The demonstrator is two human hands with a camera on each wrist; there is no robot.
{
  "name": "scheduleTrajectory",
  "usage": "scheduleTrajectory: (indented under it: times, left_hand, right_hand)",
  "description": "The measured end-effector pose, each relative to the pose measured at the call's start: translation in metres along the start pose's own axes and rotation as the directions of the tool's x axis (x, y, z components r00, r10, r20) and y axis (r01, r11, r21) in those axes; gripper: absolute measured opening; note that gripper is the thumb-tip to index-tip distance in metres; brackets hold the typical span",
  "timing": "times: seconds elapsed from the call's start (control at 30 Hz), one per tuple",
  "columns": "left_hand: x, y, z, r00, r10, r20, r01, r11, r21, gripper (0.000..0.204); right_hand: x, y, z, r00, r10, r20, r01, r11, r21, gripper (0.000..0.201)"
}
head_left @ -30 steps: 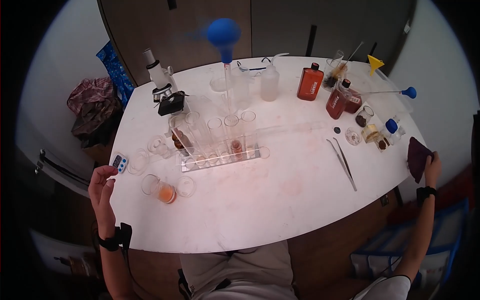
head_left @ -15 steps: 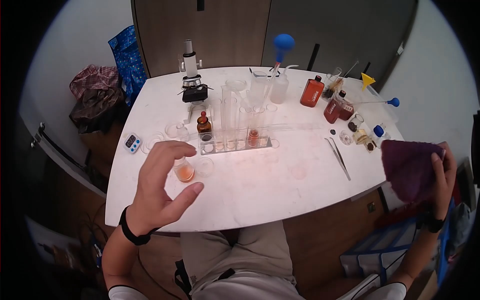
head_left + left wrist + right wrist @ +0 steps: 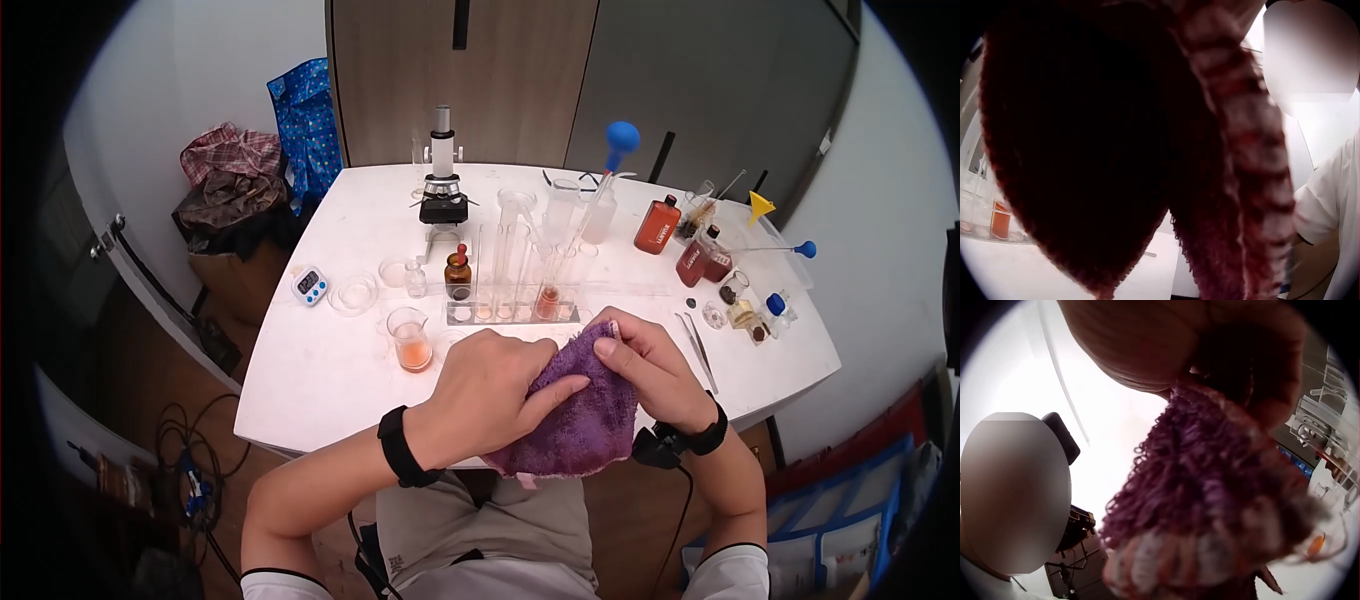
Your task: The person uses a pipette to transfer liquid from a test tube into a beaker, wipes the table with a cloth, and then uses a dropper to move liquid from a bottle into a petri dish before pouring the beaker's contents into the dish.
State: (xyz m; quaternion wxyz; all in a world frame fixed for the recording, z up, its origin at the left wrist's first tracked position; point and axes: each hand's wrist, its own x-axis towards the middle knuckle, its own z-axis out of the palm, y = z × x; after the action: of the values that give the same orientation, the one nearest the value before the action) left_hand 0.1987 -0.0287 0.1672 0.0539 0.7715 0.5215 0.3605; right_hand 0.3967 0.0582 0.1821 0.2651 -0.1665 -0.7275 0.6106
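A purple looped-pile cloth (image 3: 580,425) hangs over the front edge of the table between my two hands. My right hand (image 3: 660,372) pinches its upper corner, thumb on the front. At its left side my left hand (image 3: 485,385) grips it, thumb laid across the front and fingers hidden behind. The cloth (image 3: 1216,156) fills most of the left wrist view, dark and folded. In the right wrist view the cloth (image 3: 1191,481) hangs from the fingers, its pale stitched edge lowest. A beaker of orange liquid (image 3: 411,342) stands just beyond my left hand.
Behind the hands stands a test tube rack (image 3: 515,313), with a brown dropper bottle (image 3: 457,275) and microscope (image 3: 443,185) beyond. A timer (image 3: 310,286) lies left. Tweezers (image 3: 697,352), red-brown bottles (image 3: 657,225) and small jars are at right.
My right hand has brought the cloth from the table's right side to the front middle. The left hand came in from the left side and took hold of it.
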Motion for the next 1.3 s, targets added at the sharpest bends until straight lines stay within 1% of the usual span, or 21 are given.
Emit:
scheduleTrajectory:
  times: [0.13,0.2,0.27,0.37,0.4,0.43,0.57,0.67,0.77,0.83,0.87,0.93,1.0,1.07,1.1,1.13,1.17,1.2,1.23,1.27,1.3]
  left_hand:
    - [-0.004,-0.008,0.005,0.999,0.053,0.006,-0.053,0.998,-0.043,0.030]
    - [-0.005,-0.006,0.006,0.998,0.046,0.041,-0.038,0.983,-0.179,0.021]
    - [-0.008,-0.008,0.005,0.997,0.039,0.069,-0.025,0.981,-0.192,0.018]
    - [-0.017,-0.009,0.006,0.992,0.003,0.125,0.028,0.970,-0.243,0.011]
    - [-0.022,-0.009,0.007,0.987,-0.011,0.163,0.058,0.955,-0.291,0.009]
    - [-0.027,-0.012,0.012,0.993,-0.029,0.115,0.064,0.947,-0.316,0.007]
    - [-0.047,-0.024,0.015,0.990,-0.100,0.097,0.124,0.949,-0.290,0.007]
    - [-0.058,-0.031,0.014,0.985,-0.141,0.096,0.159,0.963,-0.216,0.007]
    - [-0.067,-0.036,0.007,0.991,-0.136,0.009,0.136,0.980,-0.143,0.009]
    - [-0.071,-0.040,0.001,0.985,-0.173,0.009,0.173,0.984,-0.034,0.019]
    - [-0.074,-0.043,-0.001,0.984,-0.179,0.005,0.179,0.983,-0.030,0.019]
    - [-0.080,-0.049,-0.006,0.982,-0.189,0.013,0.190,0.981,-0.027,0.030]
    - [-0.085,-0.054,-0.010,0.978,-0.210,0.003,0.210,0.976,-0.064,0.035]
    - [-0.090,-0.060,-0.019,0.974,-0.226,-0.005,0.225,0.969,-0.099,0.041]
    - [-0.092,-0.062,-0.027,0.953,-0.289,0.093,0.302,0.936,-0.182,0.040]
    - [-0.095,-0.064,-0.031,0.920,-0.340,0.197,0.383,0.887,-0.258,0.042]
    - [-0.100,-0.068,-0.033,0.919,-0.341,0.198,0.385,0.885,-0.261,0.042]
    - [-0.106,-0.074,-0.033,0.886,-0.398,0.238,0.462,0.716,-0.522,0.054]
    - [-0.111,-0.079,-0.034,0.848,-0.441,0.294,0.498,0.473,-0.727,0.072]
    - [-0.113,-0.085,-0.037,0.844,-0.450,0.293,0.504,0.474,-0.722,0.072]
    - [-0.114,-0.092,-0.042,0.872,-0.363,0.329,0.442,0.296,-0.847,0.090]
  right_hand:
    - [-0.005,0.013,-0.001,0.997,-0.082,-0.018,0.076,0.972,-0.221,0.019]
    - [-0.009,0.021,-0.003,0.996,-0.084,-0.034,0.073,0.967,-0.243,0.015]
    - [-0.012,0.022,-0.002,0.982,-0.165,-0.092,0.129,0.942,-0.309,0.013]
    - [-0.021,0.027,-0.002,0.991,-0.113,-0.069,0.085,0.941,-0.327,0.012]
    - [-0.021,0.030,-0.001,0.992,-0.111,-0.053,0.089,0.945,-0.316,0.012]
    - [-0.021,0.034,0.001,0.990,-0.117,-0.076,0.093,0.960,-0.262,0.013]
    - [-0.019,0.053,0.012,0.997,-0.047,-0.064,0.036,0.987,-0.158,0.016]
    - [-0.011,0.065,0.025,0.998,-0.023,-0.059,0.019,0.997,-0.078,0.018]
    - [-0.004,0.072,0.039,0.998,-0.019,-0.059,0.017,0.999,-0.041,0.019]
    - [0.001,0.075,0.045,1.000,0.019,-0.006,-0.019,0.999,-0.043,0.019]
    - [0.004,0.075,0.049,1.000,0.018,0.002,-0.018,0.999,-0.041,0.019]
    - [0.009,0.074,0.061,0.997,-0.038,0.060,0.044,0.994,-0.098,0.020]
    - [0.014,0.075,0.068,0.997,-0.015,0.076,0.022,0.997,-0.081,0.020]
    - [0.021,0.073,0.074,0.995,0.061,0.084,-0.060,0.998,-0.022,0.021]
    - [0.025,0.075,0.078,0.994,0.063,0.084,-0.061,0.998,-0.023,0.021]
    - [0.029,0.079,0.082,0.995,0.076,0.061,-0.081,0.992,0.094,0.021]
    - [0.033,0.082,0.085,0.995,0.090,0.039,-0.097,0.973,0.210,0.021]
    - [0.035,0.083,0.085,0.995,0.093,0.042,-0.100,0.972,0.211,0.021]
    - [0.037,0.085,0.083,0.989,0.134,0.069,-0.148,0.951,0.270,0.022]
    - [0.040,0.088,0.082,0.980,0.170,0.100,-0.194,0.924,0.328,0.022]
    - [0.042,0.089,0.082,0.975,0.191,0.113,-0.219,0.907,0.360,0.022]
